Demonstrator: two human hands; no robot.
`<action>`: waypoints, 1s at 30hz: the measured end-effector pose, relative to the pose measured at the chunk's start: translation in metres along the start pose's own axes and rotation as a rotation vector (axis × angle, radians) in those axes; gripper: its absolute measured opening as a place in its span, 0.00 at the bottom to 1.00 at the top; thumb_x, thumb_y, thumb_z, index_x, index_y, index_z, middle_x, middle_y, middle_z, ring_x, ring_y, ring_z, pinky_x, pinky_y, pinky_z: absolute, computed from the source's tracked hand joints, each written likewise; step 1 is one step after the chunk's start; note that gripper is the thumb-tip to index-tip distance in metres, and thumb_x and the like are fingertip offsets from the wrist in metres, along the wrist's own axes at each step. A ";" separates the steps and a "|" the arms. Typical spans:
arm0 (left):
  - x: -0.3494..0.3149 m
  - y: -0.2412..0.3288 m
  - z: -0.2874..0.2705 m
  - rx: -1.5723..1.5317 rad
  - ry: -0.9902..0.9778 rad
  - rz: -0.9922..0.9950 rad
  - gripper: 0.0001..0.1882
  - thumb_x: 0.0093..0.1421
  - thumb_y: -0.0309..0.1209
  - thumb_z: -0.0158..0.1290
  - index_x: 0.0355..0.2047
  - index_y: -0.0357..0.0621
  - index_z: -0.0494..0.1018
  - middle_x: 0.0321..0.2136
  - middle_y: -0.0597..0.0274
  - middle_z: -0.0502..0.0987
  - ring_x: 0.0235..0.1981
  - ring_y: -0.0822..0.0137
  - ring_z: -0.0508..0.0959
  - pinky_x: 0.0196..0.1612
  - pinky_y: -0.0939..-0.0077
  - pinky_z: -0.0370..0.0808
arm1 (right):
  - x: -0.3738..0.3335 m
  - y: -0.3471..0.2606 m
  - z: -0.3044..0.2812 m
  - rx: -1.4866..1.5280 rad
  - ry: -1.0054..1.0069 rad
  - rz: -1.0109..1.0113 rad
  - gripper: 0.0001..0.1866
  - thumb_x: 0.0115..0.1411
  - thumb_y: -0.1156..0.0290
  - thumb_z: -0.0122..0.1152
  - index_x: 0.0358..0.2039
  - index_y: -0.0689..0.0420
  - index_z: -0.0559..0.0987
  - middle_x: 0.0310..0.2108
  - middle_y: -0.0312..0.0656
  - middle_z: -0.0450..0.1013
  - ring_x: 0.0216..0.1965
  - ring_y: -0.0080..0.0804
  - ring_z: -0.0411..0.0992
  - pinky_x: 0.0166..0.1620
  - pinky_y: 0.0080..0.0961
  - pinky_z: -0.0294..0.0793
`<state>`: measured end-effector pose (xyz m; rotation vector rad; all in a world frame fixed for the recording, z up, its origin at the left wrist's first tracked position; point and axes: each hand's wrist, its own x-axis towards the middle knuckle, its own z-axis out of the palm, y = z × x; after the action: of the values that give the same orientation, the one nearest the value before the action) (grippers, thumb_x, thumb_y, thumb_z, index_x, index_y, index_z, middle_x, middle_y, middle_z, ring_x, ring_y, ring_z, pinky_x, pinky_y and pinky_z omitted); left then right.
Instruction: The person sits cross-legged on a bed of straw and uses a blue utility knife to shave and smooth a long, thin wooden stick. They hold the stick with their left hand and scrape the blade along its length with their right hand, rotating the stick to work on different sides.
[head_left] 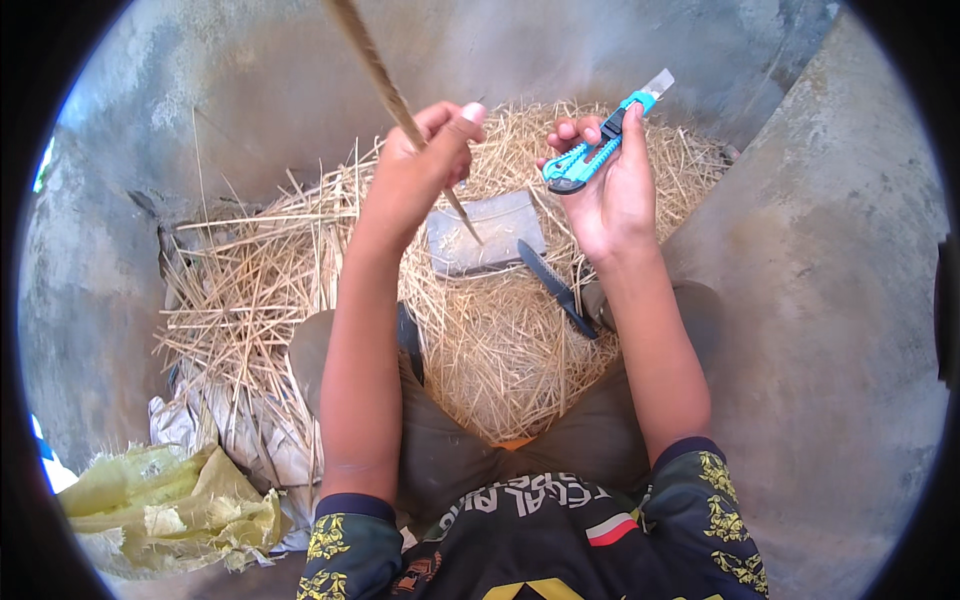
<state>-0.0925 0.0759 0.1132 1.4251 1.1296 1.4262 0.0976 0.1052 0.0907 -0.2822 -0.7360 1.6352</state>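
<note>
My left hand (408, 175) is closed round a long, thin bamboo-like stick (372, 62). The stick slants from the upper edge of the view down through the fist, and its lower tip is over a grey rectangular block (512, 214). Level with it on the right, my right hand (622, 205) grips a turquoise and black utility knife (603, 143) with the blade out, pointing up and away from the stick. A black-bladed knife (552, 280) lies against the block's near right corner, its handle toward my right leg.
Pale straw-like strips and shavings (500, 350) cover the floor between and beyond my legs, with longer strips (250, 265) heaped at the left. A torn yellowish sack (190, 505) lies at the lower left. Grey concrete walls (820, 300) stand close around.
</note>
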 end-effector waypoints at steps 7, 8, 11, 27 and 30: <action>0.004 0.001 0.038 -0.032 -0.293 0.151 0.25 0.54 0.34 0.66 0.51 0.39 0.74 0.32 0.68 0.79 0.21 0.86 0.66 0.25 0.86 0.64 | 0.014 0.002 -0.001 -0.010 0.053 -0.194 0.30 0.69 0.38 0.35 0.28 0.53 0.66 0.33 0.40 0.67 0.41 0.32 0.67 0.48 0.33 0.67; 0.005 -0.002 0.039 0.008 -0.263 0.125 0.26 0.52 0.33 0.67 0.50 0.40 0.74 0.33 0.68 0.79 0.21 0.87 0.66 0.25 0.87 0.64 | 0.016 0.002 -0.002 0.038 0.066 -0.165 0.30 0.69 0.38 0.35 0.29 0.53 0.66 0.33 0.40 0.67 0.40 0.32 0.67 0.48 0.33 0.68; -0.002 0.002 0.050 0.112 -0.157 0.079 0.26 0.47 0.29 0.71 0.47 0.41 0.76 0.33 0.70 0.79 0.20 0.89 0.64 0.25 0.90 0.63 | 0.018 0.000 0.004 0.112 0.124 -0.108 0.30 0.69 0.37 0.32 0.27 0.51 0.64 0.31 0.39 0.67 0.34 0.33 0.68 0.42 0.39 0.76; 0.001 -0.009 0.060 0.185 -0.030 0.291 0.07 0.62 0.28 0.59 0.33 0.36 0.80 0.25 0.63 0.81 0.29 0.76 0.78 0.34 0.80 0.74 | 0.029 0.006 -0.006 0.049 0.206 0.033 0.28 0.70 0.40 0.39 0.24 0.51 0.65 0.20 0.34 0.63 0.24 0.25 0.64 0.28 0.26 0.66; 0.001 -0.010 0.064 0.182 -0.016 0.222 0.06 0.60 0.27 0.61 0.33 0.36 0.80 0.26 0.62 0.81 0.30 0.75 0.79 0.37 0.79 0.76 | 0.032 0.009 -0.013 0.083 0.325 0.040 0.28 0.70 0.41 0.39 0.25 0.52 0.66 0.21 0.34 0.63 0.24 0.25 0.64 0.29 0.26 0.67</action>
<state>-0.0287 0.0825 0.1016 1.7317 1.1425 1.4911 0.0912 0.1390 0.0824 -0.4927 -0.4172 1.6031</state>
